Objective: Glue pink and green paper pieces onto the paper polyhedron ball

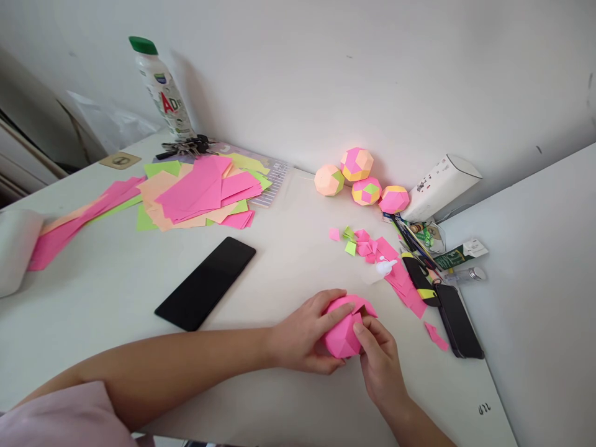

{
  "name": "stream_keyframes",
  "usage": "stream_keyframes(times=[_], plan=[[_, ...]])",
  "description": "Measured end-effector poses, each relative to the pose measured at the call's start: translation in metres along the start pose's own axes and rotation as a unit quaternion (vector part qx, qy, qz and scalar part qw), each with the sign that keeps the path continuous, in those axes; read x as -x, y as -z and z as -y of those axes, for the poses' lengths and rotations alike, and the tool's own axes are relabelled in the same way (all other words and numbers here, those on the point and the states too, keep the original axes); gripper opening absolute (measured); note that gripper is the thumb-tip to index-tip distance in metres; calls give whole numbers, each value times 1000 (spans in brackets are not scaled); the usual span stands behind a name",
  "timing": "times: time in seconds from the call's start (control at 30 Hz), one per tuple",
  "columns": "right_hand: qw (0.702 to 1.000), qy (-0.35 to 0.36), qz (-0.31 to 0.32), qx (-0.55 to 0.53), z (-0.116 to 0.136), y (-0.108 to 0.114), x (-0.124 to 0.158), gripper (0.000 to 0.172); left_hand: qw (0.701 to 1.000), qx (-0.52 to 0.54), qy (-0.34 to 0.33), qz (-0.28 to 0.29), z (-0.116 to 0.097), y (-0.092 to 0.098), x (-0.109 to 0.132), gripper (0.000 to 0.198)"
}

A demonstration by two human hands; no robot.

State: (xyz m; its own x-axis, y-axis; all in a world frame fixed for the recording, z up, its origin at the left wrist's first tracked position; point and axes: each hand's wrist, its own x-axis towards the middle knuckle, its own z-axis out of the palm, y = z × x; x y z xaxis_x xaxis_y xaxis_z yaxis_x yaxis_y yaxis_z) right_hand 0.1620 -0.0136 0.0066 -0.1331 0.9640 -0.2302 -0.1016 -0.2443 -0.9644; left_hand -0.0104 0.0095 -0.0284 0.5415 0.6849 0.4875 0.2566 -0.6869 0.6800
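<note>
Two hands are holding a pink paper ball [343, 338].
In the head view, the ball is sitting between the two hands, just above the white table [279, 261] or on it; I cannot tell which. The left hand [305, 332] is gripping the ball's left side, with fingers spreading over its top and others curling below. The right hand [382, 366] is pinching the ball's paper edge on the right, close to a dark gap [361, 308]; some of its fingertips are hiding behind the paper. A black phone [206, 284] is lying to the left of the ball. Pink paper strips [405, 287] are lying to its right and a bit behind. Four small paper balls [357, 164] are resting well behind it, and a pile of colored paper [193, 192] is spreading far behind it to the left.
</note>
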Motion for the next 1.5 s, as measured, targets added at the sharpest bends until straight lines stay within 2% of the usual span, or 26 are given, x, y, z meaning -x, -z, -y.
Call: stream_keyframes(times=[0.17,0.37,0.5,0.73,1.07,1.5], plan=[[1000,-15,10,-14,3,-1,-1,32,999,25,21,-17,0,-1,0,94],[997,-26,67,-5,12,-2,-2,29,997,59,21,-47,2,-3,0,91],[998,-19,56,36,15,-3,1,31,997,53,17,-54,3,-3,1,88],[996,-8,57,66,14,-5,2,32,997,-48,-31,-54,4,-4,5,86],[993,2,71,97,10,-8,2,28,977,-199,-27,-75,-8,-10,9,77],[991,0,59,116,10,-14,4,32,958,-269,-27,-98,-10,-15,10,75]])
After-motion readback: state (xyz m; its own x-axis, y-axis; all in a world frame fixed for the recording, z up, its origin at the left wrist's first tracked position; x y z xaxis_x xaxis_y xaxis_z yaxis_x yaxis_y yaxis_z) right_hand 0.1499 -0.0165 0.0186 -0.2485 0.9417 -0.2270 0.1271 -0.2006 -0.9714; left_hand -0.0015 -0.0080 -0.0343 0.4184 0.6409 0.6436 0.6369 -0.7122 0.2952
